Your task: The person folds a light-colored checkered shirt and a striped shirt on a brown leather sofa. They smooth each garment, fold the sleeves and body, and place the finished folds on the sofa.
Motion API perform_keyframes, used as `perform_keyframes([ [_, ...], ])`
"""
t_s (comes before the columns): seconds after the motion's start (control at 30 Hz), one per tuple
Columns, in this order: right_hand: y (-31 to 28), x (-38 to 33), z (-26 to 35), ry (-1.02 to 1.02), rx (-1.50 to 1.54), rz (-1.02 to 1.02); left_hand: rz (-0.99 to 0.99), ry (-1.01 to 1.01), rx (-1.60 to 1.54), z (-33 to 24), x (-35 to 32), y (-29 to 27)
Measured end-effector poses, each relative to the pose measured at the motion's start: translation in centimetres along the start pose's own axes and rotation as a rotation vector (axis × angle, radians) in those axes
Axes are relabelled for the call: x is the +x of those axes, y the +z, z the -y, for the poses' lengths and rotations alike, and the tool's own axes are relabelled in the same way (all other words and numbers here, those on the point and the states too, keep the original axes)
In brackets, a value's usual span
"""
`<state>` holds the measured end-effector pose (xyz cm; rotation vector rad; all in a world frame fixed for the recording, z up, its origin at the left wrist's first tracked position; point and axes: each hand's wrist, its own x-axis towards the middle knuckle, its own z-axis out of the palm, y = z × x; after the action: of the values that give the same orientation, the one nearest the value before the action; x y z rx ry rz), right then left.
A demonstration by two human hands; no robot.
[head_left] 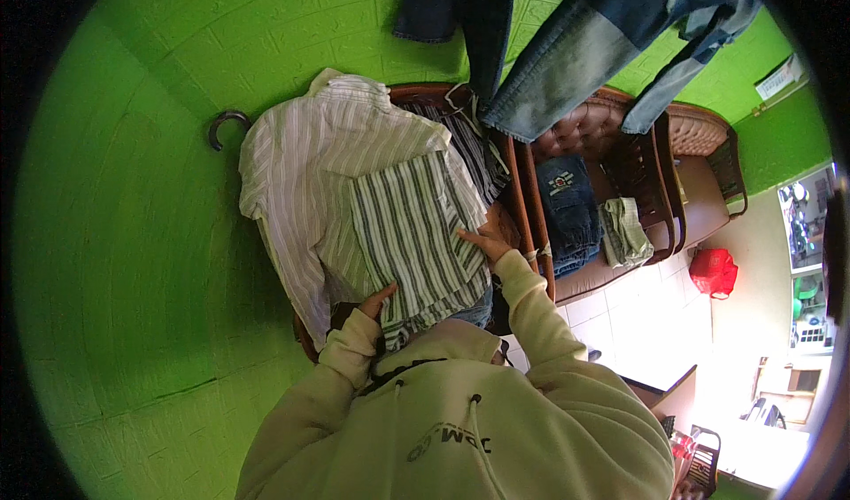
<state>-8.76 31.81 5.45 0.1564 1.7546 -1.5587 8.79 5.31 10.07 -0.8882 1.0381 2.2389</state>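
Observation:
A folded garment with dark grey and white stripes [412, 225] is held in front of me, over a long-sleeved striped shirt [310, 155]. My left hand [379, 300] grips its lower left edge, the thumb on top and the other fingers hidden beneath. At the right edge, my right hand [485, 241] is closed on the cloth, some fingers lying over its top. The pale shirt under it is spread on a wooden-framed brown chair, one sleeve hanging down the left side. A bit of blue denim [478, 310] shows below the folded garment.
Jeans [575, 53] hang from above at the far side. On the brown sofa [584, 128] to the right lie folded jeans [569, 212] and a folded checked garment [625, 232]. A green wall [133, 234] stands close at left; a red bag [714, 272] sits farther right.

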Motion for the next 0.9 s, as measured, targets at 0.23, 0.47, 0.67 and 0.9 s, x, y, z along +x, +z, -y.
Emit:
perform_keyframes([
  [0.23,2.7,0.8,6.2,-0.010,-0.566,-0.071,0.049,0.138,0.224,0.6,1.3,-1.2],
  [0.47,4.0,0.2,6.9,0.166,-0.342,0.233,-0.077,0.386,0.345,-0.9,2.4,-6.3],
  [0.67,4.1,-0.3,6.6,0.140,-0.342,0.252,0.001,0.208,-0.344,-3.8,1.4,-6.1],
  [0.9,6.4,-2.5,5.8,0.156,-0.157,0.144,0.062,0.210,0.026,-7.0,0.9,-4.2],
])
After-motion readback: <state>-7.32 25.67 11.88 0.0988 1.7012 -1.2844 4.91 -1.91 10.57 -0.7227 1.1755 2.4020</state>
